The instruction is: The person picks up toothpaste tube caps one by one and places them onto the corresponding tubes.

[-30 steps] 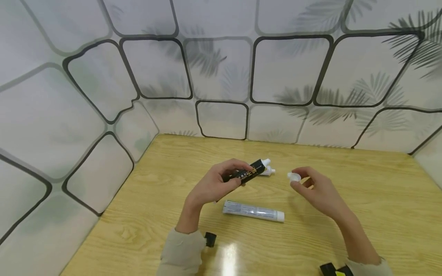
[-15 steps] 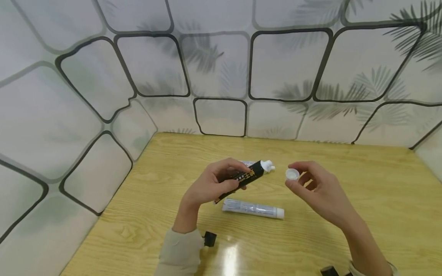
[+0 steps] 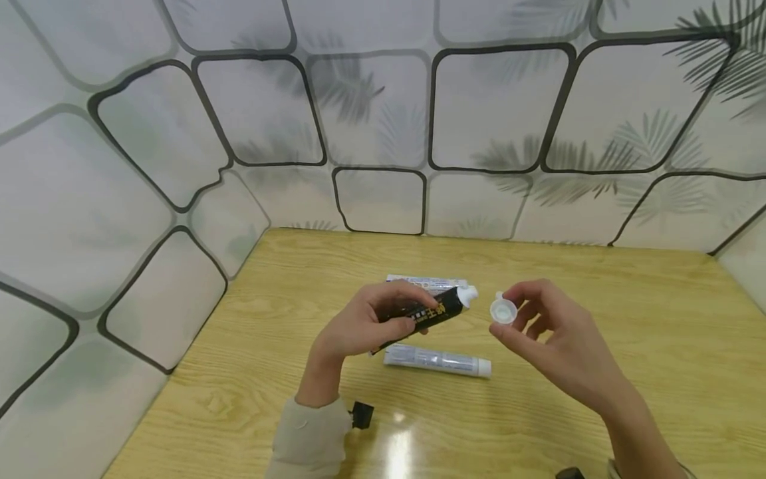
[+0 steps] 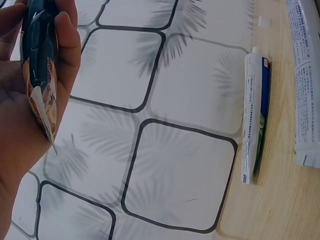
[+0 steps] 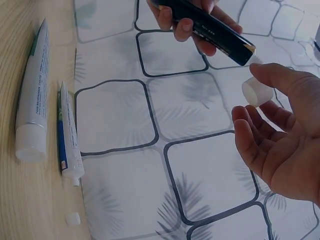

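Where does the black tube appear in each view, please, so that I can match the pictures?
Head: black tube, right of and below centre.
Left wrist: upper left, reaching the top edge.
Right wrist: along the top, mostly right of centre, slanting down rightward.
Shared landmark: the left hand, gripping this tube in all three.

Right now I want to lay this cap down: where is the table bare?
The table is bare between left wall and left hand, and between right hand and right wall. The middle is crowded: near tube, far tube and loose cap, the black tube held above.
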Available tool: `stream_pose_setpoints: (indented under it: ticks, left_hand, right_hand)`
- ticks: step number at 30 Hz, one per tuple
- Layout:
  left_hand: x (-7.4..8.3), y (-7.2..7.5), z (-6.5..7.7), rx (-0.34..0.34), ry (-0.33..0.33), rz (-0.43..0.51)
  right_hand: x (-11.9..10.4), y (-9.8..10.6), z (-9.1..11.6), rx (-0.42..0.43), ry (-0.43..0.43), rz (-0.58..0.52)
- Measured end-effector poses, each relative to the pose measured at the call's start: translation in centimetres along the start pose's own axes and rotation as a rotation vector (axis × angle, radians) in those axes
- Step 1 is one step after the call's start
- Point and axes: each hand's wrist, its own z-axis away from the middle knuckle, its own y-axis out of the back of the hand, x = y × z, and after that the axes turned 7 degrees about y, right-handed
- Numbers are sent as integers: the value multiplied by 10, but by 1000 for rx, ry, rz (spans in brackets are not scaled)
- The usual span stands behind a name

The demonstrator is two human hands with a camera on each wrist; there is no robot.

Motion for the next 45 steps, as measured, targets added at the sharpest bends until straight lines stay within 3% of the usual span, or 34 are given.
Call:
stream_pose_setpoints:
  ticks: [6, 17, 32, 39, 45]
  left_hand:
    - [6, -4, -1, -40, 24, -52]
    - [11, -9, -6, -112, -28, -109]
    - [14, -11, -6, -122, 22, -123]
    - [16, -11, -7, -124, 19, -181]
    - [19, -12, -8, -141, 1, -222]
  right_hand:
    - [-6, 1, 1, 31, 77, 22]
    - [-12, 5, 2, 14, 189, 25]
    - [-12, 5, 2, -7, 241, -31]
    - [-9, 3, 1, -16, 288, -19]
    - [-9, 2, 1, -40, 276, 0]
